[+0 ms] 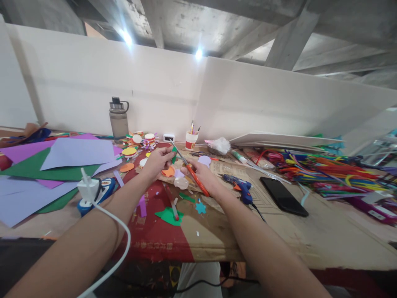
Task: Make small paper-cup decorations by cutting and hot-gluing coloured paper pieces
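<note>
My left hand (pixel 159 162) is closed on a small piece of green paper (pixel 174 158), pinched at the fingertips. In my right hand (pixel 203 176) is a pair of scissors with orange handles (pixel 197 182), its blades pointing up and left beside the green paper. Whether the blades touch the paper I cannot tell. Below my hands lie an orange paper disc (pixel 168 171), a pale round disc (pixel 181 183), a blue paper flower shape (pixel 200 207) and a green paper scrap (pixel 169 217) with a pen (pixel 175 212) across it.
A blue glue gun (pixel 240 185) and a black phone (pixel 283 195) lie to the right, near colourful pipe cleaners (pixel 335 169). Coloured paper sheets (pixel 77 153) and a power strip (pixel 105 188) with a white cable are on the left. A bottle (pixel 118 120) and paper cup (pixel 191 140) stand behind.
</note>
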A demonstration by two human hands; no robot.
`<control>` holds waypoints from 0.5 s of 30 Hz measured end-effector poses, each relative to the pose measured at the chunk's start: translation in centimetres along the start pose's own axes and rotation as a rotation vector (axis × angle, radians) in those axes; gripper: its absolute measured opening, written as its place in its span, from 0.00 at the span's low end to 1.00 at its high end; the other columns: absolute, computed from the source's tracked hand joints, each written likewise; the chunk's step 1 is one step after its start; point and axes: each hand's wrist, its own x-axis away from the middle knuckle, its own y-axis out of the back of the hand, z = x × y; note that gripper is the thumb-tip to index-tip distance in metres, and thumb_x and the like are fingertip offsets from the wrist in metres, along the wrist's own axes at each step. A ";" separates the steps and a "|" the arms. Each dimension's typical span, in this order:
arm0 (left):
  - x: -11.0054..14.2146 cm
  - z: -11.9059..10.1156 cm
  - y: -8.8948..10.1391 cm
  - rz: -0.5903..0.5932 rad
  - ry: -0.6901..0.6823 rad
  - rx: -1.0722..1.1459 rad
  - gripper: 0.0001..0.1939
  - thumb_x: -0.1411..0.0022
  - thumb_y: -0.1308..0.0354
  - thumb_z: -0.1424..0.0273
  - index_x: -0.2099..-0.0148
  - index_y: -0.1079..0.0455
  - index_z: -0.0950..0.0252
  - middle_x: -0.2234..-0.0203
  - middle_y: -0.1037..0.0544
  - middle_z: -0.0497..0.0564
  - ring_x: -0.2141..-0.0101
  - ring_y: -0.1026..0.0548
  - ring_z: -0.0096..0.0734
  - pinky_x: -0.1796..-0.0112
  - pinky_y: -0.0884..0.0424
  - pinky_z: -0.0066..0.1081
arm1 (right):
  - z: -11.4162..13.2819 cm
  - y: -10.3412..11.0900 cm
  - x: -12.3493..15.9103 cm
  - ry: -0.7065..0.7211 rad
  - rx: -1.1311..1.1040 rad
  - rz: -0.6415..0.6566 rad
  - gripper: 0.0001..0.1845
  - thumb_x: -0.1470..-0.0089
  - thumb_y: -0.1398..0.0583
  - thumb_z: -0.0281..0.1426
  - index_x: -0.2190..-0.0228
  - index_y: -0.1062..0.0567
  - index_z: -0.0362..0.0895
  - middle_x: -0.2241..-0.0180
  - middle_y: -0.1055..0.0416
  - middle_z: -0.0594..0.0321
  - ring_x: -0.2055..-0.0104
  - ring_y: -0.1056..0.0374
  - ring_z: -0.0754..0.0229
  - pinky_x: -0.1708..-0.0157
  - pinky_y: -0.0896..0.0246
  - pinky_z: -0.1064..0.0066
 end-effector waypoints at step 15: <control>0.0 -0.5 0.0 -0.044 -0.006 0.006 0.12 0.54 0.35 0.65 0.70 0.30 0.67 0.85 0.38 0.41 0.86 0.45 0.15 0.85 0.53 0.20 | 0.0 0.4 0.0 -0.007 0.015 0.018 0.23 0.47 0.44 0.49 0.60 0.28 0.45 0.78 0.37 0.67 0.77 0.42 0.65 0.75 0.44 0.71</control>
